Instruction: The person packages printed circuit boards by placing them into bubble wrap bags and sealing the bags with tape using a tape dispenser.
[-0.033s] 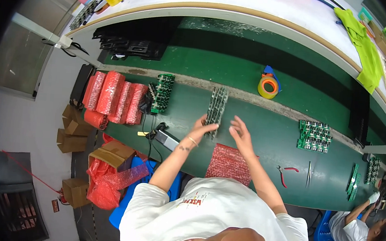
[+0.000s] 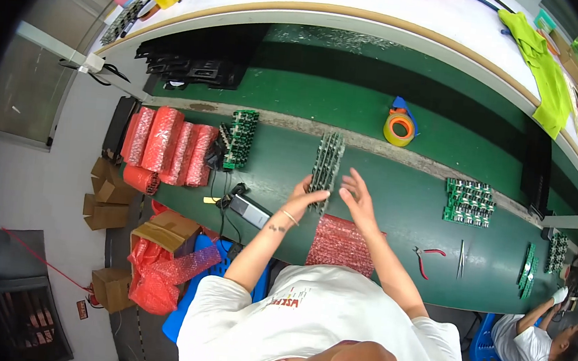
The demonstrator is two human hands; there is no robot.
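Observation:
My left hand (image 2: 303, 194) is closed round the near end of a long stack of circuit boards (image 2: 328, 160), thumb across its side. The stack stands tilted over the green bench. Just right of it my right hand (image 2: 357, 195) is open, fingers apart, not touching the boards. Below both hands a sheet of red bubble wrap (image 2: 342, 245) lies flat at the bench's near edge, partly under my right forearm.
Left are red bubble-wrapped bundles (image 2: 164, 141), green circuit boards (image 2: 241, 140) and a black-and-grey device (image 2: 250, 209) with cables. A tape roll (image 2: 399, 130) sits behind. Rightward lie more boards (image 2: 469, 202), pliers (image 2: 424, 262), tweezers (image 2: 461, 260); a co-worker (image 2: 523, 346) sits beyond.
The board stack in my left hand has shifted slightly right. My right hand has come a little closer to it.

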